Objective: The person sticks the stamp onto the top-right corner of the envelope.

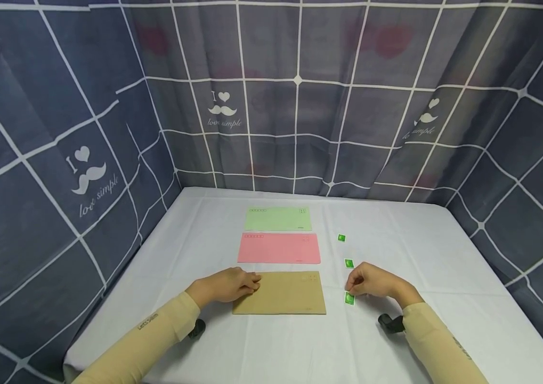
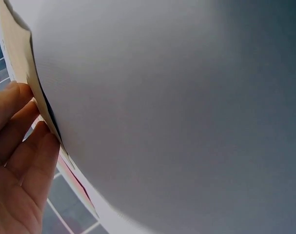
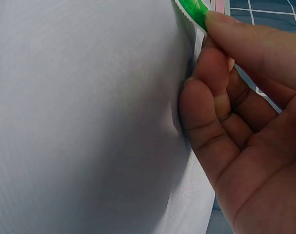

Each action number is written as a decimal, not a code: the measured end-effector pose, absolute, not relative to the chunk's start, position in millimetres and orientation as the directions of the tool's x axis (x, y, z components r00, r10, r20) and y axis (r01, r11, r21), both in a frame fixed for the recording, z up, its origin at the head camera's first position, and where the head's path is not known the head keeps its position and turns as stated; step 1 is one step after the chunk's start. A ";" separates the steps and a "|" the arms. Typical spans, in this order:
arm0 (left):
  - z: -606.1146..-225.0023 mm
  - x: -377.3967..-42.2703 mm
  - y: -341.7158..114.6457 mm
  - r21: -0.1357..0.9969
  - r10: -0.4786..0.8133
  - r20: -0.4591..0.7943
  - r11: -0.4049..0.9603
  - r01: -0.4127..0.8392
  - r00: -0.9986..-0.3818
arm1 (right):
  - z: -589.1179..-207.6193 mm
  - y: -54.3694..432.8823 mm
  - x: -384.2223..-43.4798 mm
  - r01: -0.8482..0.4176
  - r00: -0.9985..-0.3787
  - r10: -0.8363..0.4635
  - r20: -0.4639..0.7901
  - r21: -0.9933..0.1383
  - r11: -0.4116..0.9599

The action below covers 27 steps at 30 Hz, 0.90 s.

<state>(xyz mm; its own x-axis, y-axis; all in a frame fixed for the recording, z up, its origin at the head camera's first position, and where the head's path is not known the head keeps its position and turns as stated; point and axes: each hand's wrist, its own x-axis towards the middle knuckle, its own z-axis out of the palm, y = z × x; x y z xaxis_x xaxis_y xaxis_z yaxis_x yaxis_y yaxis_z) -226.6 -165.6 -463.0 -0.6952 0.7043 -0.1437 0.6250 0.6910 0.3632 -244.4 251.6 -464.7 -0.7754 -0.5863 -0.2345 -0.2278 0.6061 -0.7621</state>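
Note:
A brown envelope (image 1: pixel 283 293) lies flat on the white cloth, nearest the person. My left hand (image 1: pixel 233 284) rests on its upper left part, fingertips on the paper; in the left wrist view the fingers (image 2: pixel 49 141) touch the envelope's edge (image 2: pixel 18 46). To the right of the envelope, my right hand (image 1: pixel 372 280) pinches the corner of the nearest small green stamp (image 1: pixel 349 298) between thumb and index finger. Close up in the right wrist view, the thumb (image 3: pixel 226 30) lies over the stamp (image 3: pixel 194 10), whose white edge is toothed. The other fingers are curled beneath.
Beyond the brown envelope lie a pink envelope (image 1: pixel 278 248) and a light green envelope (image 1: pixel 278 218), in a column. Two more green stamps, a middle one (image 1: pixel 349 263) and a far one (image 1: pixel 341 238), lie right of them. Dark gridded curtains (image 1: pixel 271 106) surround the table (image 1: pixel 204 341).

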 end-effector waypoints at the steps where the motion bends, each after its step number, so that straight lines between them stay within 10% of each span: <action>1: -463.4 -226.7 -165.6 0.363 0.705 -0.143 0.691 0.626 -0.695 | -464.9 251.7 -244.1 -0.225 -0.776 -0.585 -0.236 -0.763 0.606; 27: -463.0 -225.8 -166.5 0.366 0.712 -0.133 0.682 0.634 -0.689 | -467.9 255.6 -245.5 -0.188 -0.771 -0.594 -0.230 -0.808 0.558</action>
<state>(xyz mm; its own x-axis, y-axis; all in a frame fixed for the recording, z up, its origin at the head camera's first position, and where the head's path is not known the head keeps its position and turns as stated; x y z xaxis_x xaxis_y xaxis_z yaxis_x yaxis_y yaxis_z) -225.8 -166.5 -463.0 -0.6894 0.7121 -0.1330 0.6336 0.6817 0.3658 -245.5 255.6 -467.9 -0.7708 -0.5939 -0.2305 -0.1885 0.5582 -0.8080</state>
